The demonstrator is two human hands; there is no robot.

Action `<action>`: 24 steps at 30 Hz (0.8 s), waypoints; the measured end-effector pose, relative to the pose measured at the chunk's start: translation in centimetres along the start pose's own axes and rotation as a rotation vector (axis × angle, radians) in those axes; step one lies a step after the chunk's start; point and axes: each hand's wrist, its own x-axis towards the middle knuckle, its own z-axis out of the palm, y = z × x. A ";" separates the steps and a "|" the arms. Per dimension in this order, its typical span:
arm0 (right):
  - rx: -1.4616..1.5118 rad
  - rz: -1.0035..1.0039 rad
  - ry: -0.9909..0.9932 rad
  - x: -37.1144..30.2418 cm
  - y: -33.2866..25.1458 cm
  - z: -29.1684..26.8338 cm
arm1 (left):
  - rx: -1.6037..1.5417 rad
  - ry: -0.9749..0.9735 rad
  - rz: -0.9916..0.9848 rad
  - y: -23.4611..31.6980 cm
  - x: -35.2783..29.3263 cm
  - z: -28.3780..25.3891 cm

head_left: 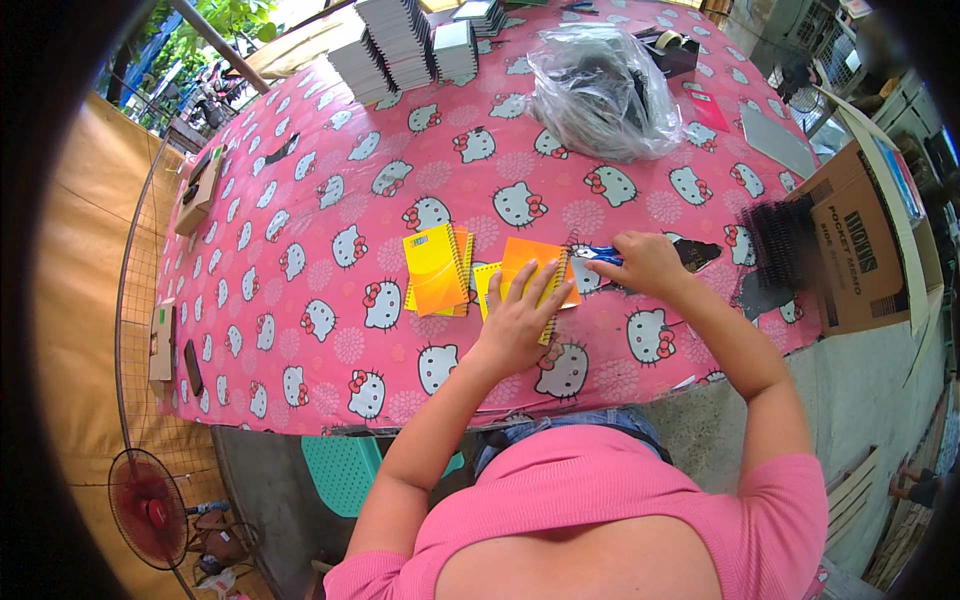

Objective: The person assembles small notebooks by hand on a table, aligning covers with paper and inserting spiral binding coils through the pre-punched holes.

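My left hand [515, 325] lies with spread fingers over a small orange-and-yellow spiral notebook [527, 254], pressing it against the table. Another yellow notebook shows partly beneath it. At the notebook's right edge runs its wire coil, where my right hand [648, 262] grips a pair of blue-handled pliers [604, 254]. The plier jaws point left toward the top end of the coil; whether they touch the wire is too small to tell. Left of my left hand rests a small pile of yellow-and-orange spiral notebooks [436, 270].
A pink cartoon-print cloth [350, 245] covers the table. Black coils [775, 245] lie beside a cardboard box [860, 245] at the right. Farther back are a clear plastic bag [605, 95], a tape dispenser [672, 48] and tall notebook stacks [395, 45]. A fan [150, 508] stands lower left.
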 end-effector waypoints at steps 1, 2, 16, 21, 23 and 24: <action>-0.013 0.027 -0.029 -0.1 -0.2 -0.3 | 0.000 0.001 0.001 0.0 0.0 0.1; -0.025 0.051 -0.060 -0.2 -0.5 -0.5 | -0.007 0.017 0.002 0.0 -0.1 0.3; 0.076 -0.163 0.235 -0.3 -0.8 -1.7 | -0.036 0.023 -0.002 0.0 -0.1 0.1; 0.717 0.472 -0.497 0.7 -0.9 -2.3 | 0.022 0.005 0.006 0.0 0.0 0.4; 0.567 0.327 -0.267 -0.8 -0.9 -0.7 | -0.024 0.023 0.018 0.1 0.0 -0.4; 0.615 0.278 -0.073 -2.0 -1.1 0.3 | -0.073 0.044 0.032 0.1 0.1 -0.7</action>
